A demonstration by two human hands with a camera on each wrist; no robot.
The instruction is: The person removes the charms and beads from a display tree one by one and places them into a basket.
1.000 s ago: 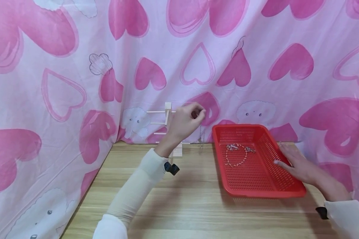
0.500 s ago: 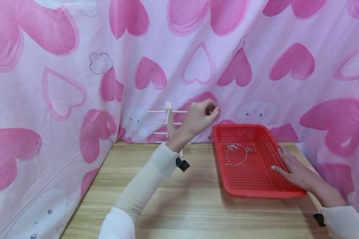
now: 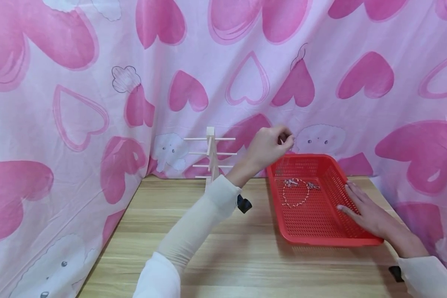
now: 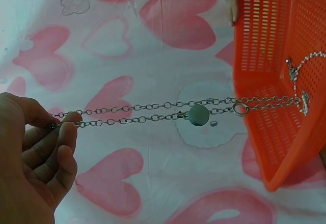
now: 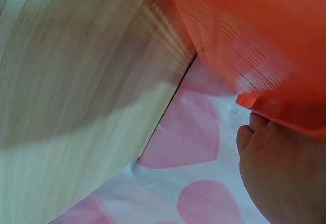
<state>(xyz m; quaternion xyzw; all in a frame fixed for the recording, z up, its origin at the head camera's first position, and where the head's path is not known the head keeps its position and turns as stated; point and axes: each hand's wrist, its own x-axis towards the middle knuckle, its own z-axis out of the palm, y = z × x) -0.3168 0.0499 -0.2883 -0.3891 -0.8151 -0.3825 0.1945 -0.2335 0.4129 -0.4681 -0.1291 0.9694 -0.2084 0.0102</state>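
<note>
My left hand point(image 3: 269, 144) is raised above the back left corner of a red plastic basket point(image 3: 329, 241). Between thumb and fingertips it pinches a silver chain necklace point(image 4: 163, 105), which hangs doubled with a round greenish pendant point(image 4: 199, 115) and a small ring. In the left wrist view the chain's lower end reaches into the basket. Inside lies a beaded string point(image 3: 296, 204) with silvery pieces at its far end. At the basket's right rim rests my right hand point(image 3: 374, 219), fingers extended along it and thumb over the inner side.
Behind my left forearm stands a wooden rack point(image 3: 211, 145) with several thin horizontal pegs, its base hidden by the sleeve. A heart-patterned cloth point(image 3: 186, 91) hangs behind and beside the wooden table point(image 3: 223, 265).
My left hand has moved right with the necklace, from in front of the rack to above the basket. More of the rack's pegs show. My right hand has settled slightly along the rim.
</note>
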